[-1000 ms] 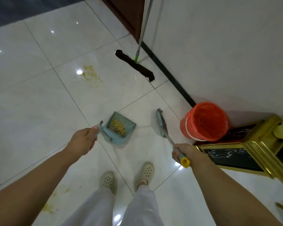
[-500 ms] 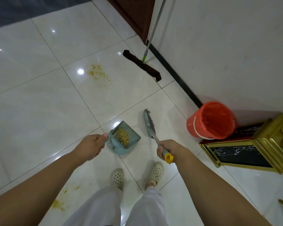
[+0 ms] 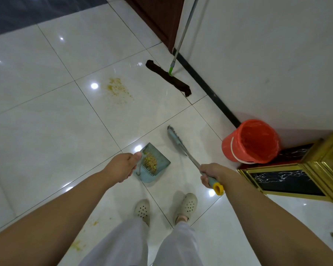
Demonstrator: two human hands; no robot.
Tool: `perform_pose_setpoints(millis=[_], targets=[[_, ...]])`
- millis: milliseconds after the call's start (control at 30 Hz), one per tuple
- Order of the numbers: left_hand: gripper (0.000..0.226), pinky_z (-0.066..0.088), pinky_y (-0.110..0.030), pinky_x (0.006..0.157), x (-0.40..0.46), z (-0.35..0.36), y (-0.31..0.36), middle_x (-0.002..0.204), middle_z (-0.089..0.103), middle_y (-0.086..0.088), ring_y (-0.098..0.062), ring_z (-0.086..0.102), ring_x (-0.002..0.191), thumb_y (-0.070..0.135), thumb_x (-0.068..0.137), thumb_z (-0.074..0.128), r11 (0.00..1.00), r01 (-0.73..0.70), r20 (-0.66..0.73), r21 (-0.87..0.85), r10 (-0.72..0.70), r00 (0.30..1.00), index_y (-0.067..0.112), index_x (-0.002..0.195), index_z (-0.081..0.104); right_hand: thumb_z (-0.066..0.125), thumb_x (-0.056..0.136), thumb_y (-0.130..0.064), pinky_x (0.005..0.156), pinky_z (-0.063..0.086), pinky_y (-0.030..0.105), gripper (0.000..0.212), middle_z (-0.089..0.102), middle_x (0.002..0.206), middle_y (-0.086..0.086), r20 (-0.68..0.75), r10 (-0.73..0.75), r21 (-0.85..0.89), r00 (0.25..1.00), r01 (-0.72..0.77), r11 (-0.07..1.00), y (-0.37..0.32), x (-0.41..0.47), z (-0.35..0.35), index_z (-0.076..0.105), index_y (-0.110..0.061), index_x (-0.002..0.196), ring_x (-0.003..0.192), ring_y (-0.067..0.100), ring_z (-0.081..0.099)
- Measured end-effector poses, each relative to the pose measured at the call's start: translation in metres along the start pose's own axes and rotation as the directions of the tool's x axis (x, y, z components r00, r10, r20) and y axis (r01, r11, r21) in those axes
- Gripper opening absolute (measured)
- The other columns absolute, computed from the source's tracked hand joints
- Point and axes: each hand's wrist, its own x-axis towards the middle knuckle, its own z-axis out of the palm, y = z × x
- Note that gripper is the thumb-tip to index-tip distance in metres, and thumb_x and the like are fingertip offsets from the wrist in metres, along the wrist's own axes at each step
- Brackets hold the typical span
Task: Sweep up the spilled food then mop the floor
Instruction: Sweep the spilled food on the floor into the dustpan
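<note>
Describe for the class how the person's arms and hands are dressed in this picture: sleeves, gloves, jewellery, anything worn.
Both forearms are bare, with no sleeve in view. The left hand and the right hand wear no gloves, and no watch, bracelet or ring shows. Lower down, the person wears pale trousers and cream perforated clogs.

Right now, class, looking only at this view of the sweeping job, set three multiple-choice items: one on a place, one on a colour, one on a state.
1. Where is the mop?
A. Leaning by the wall
B. Inside the bucket
C. In the right hand

2. What colour is the bucket?
A. Blue
B. Orange-red
C. White

3. What state is the dustpan in?
A. Bare
B. Holding swept food
C. Upside down

Answers:
1 A, its head lies on the floor, pole up along the wall.
2 B, its liner and sides show orange-red.
3 B, a crumb heap lies in it while the left hand holds its handle.
</note>
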Motion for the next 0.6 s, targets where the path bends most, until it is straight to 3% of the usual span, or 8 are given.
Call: perform_pose_setpoints(millis=[133,300,500,600], targets=[[0.054,0.032,-0.021,0.043,0.004,0.000,0.003,0.054,0.047,-0.003,-0.016,0.038,0.044,0.054,0.097,0.035,0.999,-0.024,-0.001,0.027,0.024,1.000,0.011,0.067,0.050,0.047,0.097,-0.017,0.031,0.034,0.014,0.013,0.044,0.051,0.008,0.082,0.066,-0.123,0.994,-0.056,0.991,0.023,-0.005,0.002,0.043,-0.007,0.090,0.029,0.011,0.037],[0.055,0.032,-0.022,0.044,0.001,0.000,0.004,0.056,0.047,-0.004,-0.016,0.038,0.046,0.055,0.096,0.034,0.999,-0.030,0.011,0.025,0.030,1.000,0.011,0.068,0.050,0.047,0.097,-0.013,0.030,0.032,0.013,0.014,0.040,0.056,0.006,0.160,0.067,-0.156,0.985,-0.041,0.987,0.033,-0.048,-0.020,0.046,-0.014,0.111,0.033,0.009,0.035],[0.053,0.031,-0.022,0.043,-0.014,-0.005,-0.001,0.057,0.045,-0.005,-0.016,0.036,0.046,0.053,0.096,0.037,1.000,-0.008,0.027,-0.012,0.008,1.000,0.008,0.071,0.050,0.044,0.098,-0.014,0.031,0.032,0.011,0.043,0.040,0.053,0.005,0.045,0.002,-0.171,0.999,0.006,0.985,0.036,-0.060,-0.034,0.041,-0.016,0.141,0.033,0.009,0.034],[0.051,0.029,-0.020,0.041,-0.021,-0.012,-0.004,0.056,0.044,-0.005,-0.015,0.034,0.044,0.052,0.096,0.040,0.999,0.005,0.043,-0.031,-0.004,0.999,0.008,0.070,0.049,0.045,0.099,-0.014,0.030,0.033,0.011,0.027,0.042,0.057,0.007,0.034,0.009,-0.076,0.999,-0.007,0.997,0.036,-0.047,-0.028,0.050,-0.012,0.125,0.030,0.010,0.036]])
